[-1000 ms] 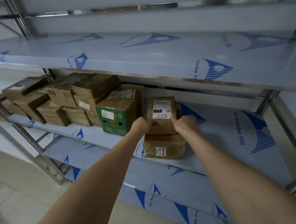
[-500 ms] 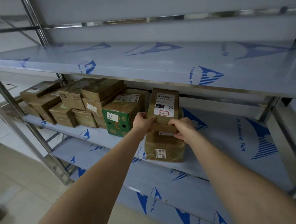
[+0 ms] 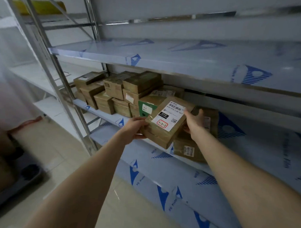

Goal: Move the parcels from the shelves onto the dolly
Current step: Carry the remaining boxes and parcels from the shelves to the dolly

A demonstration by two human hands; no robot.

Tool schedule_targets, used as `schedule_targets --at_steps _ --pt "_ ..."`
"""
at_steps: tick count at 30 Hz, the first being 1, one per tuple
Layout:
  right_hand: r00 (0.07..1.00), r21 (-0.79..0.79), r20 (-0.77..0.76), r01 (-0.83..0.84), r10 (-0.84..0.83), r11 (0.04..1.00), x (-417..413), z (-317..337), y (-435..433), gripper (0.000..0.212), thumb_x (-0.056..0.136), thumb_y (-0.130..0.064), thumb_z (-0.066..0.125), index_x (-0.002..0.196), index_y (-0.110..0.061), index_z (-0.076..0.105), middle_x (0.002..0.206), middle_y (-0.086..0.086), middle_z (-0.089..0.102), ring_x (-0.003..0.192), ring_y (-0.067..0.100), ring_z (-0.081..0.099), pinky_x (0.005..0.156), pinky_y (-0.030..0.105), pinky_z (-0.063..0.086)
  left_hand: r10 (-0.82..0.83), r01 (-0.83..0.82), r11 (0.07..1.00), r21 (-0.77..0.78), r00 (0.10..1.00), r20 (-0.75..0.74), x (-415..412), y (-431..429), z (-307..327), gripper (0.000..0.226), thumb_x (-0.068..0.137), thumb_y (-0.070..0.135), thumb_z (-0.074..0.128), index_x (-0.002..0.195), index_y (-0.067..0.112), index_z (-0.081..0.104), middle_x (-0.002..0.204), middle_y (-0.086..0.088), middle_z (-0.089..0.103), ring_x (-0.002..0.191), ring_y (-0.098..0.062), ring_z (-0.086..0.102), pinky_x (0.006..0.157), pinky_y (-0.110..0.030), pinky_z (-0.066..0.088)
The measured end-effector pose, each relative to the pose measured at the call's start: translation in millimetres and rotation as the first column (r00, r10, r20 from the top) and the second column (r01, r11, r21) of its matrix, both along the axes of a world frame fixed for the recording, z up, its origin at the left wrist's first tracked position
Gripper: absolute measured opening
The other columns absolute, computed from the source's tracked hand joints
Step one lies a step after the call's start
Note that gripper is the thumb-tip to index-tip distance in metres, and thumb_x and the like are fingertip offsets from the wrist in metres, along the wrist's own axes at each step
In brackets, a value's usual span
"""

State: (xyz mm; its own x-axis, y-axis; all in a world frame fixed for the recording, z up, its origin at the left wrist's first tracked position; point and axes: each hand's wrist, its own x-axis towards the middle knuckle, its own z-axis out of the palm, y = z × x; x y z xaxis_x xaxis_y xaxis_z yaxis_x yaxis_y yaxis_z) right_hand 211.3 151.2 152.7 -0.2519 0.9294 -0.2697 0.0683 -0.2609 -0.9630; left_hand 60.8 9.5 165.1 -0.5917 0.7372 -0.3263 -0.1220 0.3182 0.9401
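dolly (image 3: 7, 189) sits low at left, blurry, brown boxes on it | left hand (image 3: 133, 128) wraps the near left corner of the labelled parcel (image 3: 165, 122) | right hand (image 3: 193, 121) grips its far right side | parcel tilted, lifted off the lower parcel (image 3: 188, 150) on the shelf (image 3: 250, 156) | more parcels (image 3: 119, 92) piled at the back left

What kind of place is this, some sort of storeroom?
Most likely a parcel storeroom or small warehouse: metal shelving with protective film on it, stacked taped cardboard parcels, and a shipping label on the box held in both hands.
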Motion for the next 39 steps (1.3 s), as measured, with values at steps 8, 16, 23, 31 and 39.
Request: schedule_targets --at_steps 8,16,23,31,39 --pt "0.974 -0.083 -0.065 -0.223 0.218 0.971 -87.0 -5.3 -73.9 0.061 0.091 -0.016 0.064 0.143 -0.032 0.038 0.131 0.011 0.056 0.1 0.027 0.061 0.07 0.04 0.059 0.182 -0.184 0.981 -0.062 0.982 -0.041 -59.0 -111.5 -8.3 0.022 0.094 0.005 0.046 0.107 0.016 0.06 0.077 -0.006 0.055 0.074 -0.019 0.058 0.089 -0.045 0.053" --pt "0.914 -0.078 -0.04 -0.405 0.403 0.911 -199.8 -20.9 -176.0 0.064 0.089 -0.006 0.059 0.142 -0.033 0.037 0.125 0.011 0.058 0.099 0.031 0.066 0.048 0.029 0.055 0.409 -0.417 0.902 -0.109 0.908 -0.087 -131.3 -223.4 -37.5 0.036 0.088 0.0 0.046 0.113 0.019 0.063 0.073 -0.003 0.054 0.063 -0.013 0.051 0.083 -0.039 0.052" --pt "0.831 -0.074 -0.02 -0.555 0.555 0.828 -315.5 -34.1 -289.3 0.06 0.09 -0.006 0.062 0.139 -0.031 0.038 0.12 0.011 0.06 0.089 0.027 0.068 0.069 0.046 0.061 0.545 -0.564 0.809 -0.166 0.825 -0.151 -227.6 -339.8 -58.4 0.042 0.088 0.0 0.042 0.12 0.018 0.063 0.072 -0.002 0.058 0.071 -0.017 0.053 0.066 -0.028 0.048" --pt "0.767 -0.102 -0.028 -0.64 0.641 0.761 -430.3 -45.4 -398.9 0.06 0.087 0.003 0.057 0.136 -0.026 0.042 0.118 0.008 0.056 0.092 0.026 0.064 0.063 0.038 0.059 0.663 -0.68 0.711 -0.181 0.733 -0.15 -320.9 -455.1 -72.3 0.041 0.083 0.0 0.05 0.114 0.021 0.067 0.098 -0.01 0.068 0.084 -0.025 0.058 0.075 -0.034 0.05" --pt "0.682 -0.102 -0.009 -0.729 0.732 0.677 -545.5 -60.6 -479.3 0.059 0.08 0.001 0.058 0.129 -0.029 0.045 0.119 0.002 0.059 0.098 0.024 0.066 0.069 0.044 0.061 0.799 -0.802 0.565 -0.195 0.591 -0.112 -402.0 -536.8 -86.6 0.033 0.084 0.003 0.053 0.11 0.02 0.065 0.1 -0.008 0.069 0.091 -0.026 0.065 0.085 -0.047 0.056"
